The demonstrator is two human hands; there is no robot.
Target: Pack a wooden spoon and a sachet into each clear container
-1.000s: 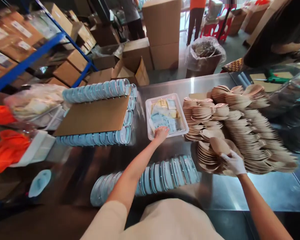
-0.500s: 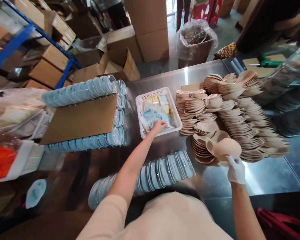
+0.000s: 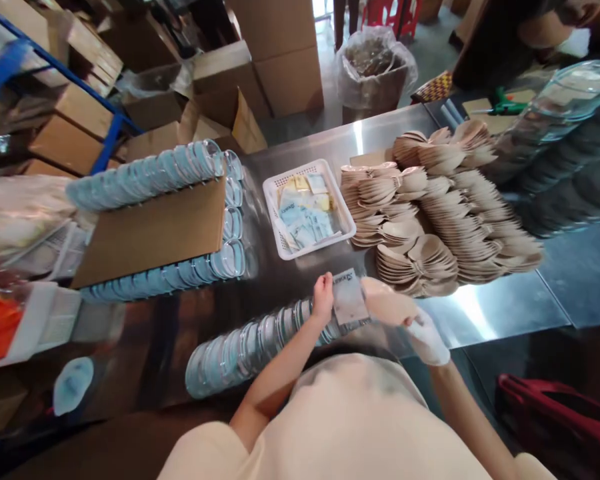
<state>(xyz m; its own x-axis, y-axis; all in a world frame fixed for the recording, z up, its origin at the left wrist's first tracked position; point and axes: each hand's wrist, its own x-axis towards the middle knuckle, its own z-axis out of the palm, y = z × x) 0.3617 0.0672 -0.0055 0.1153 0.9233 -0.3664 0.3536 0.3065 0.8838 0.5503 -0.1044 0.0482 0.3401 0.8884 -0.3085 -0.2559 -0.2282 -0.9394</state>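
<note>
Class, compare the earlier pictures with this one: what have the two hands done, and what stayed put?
The left hand left the white basket holding a packet, drawn toward the body. The gloved right hand lifted a beige shell off the pile and brought it alongside. Basket, pile and lid rows stayed.

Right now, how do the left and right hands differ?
The left hand is bare; the right hand wears a white glove. The left hand pinches a small flat sachet, the right hand holds a tan shell-shaped tray. The left hand sits over the row of clear lids, the right hand nearer the table edge. Both are held close together in front of the body.
</note>
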